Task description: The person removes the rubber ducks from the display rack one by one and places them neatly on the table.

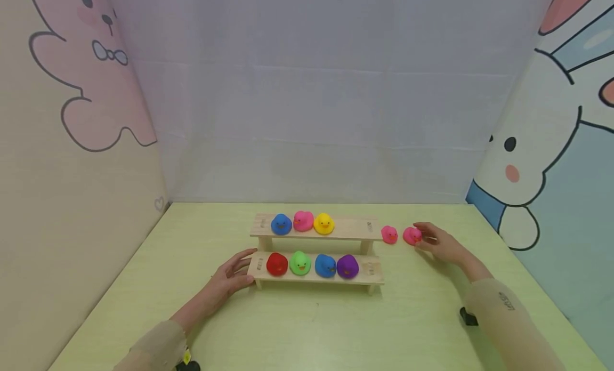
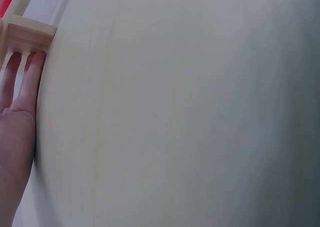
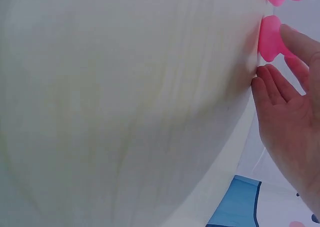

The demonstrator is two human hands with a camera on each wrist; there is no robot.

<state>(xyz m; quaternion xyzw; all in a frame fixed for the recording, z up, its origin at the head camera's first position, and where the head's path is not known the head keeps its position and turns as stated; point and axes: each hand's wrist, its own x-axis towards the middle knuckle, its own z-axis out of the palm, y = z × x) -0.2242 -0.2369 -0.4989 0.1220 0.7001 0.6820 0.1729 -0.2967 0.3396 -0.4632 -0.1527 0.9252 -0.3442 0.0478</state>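
Note:
A two-step wooden display stand (image 1: 316, 279) holds several small rubber ducks. On its upper step sit a blue duck (image 1: 281, 225), a pink duck (image 1: 303, 221) and a yellow duck (image 1: 324, 224). The lower step bears a red duck (image 1: 276, 264), a green duck (image 1: 300, 263), a blue duck (image 1: 325, 266) and a purple duck (image 1: 347, 267). My left hand (image 1: 229, 277) grips the stand's lower left end, thumb at the front. To the right, my right hand (image 1: 440, 244) pinches a pink duck (image 3: 271, 39) on the table between thumb and fingers.
Another pink duck (image 1: 389, 234) stands between the stand and the held duck. The pale table (image 1: 316, 328) is bounded by a white curtain (image 1: 307, 120) behind and side panels with cartoon animals, such as the rabbit panel (image 1: 575, 227) at right.

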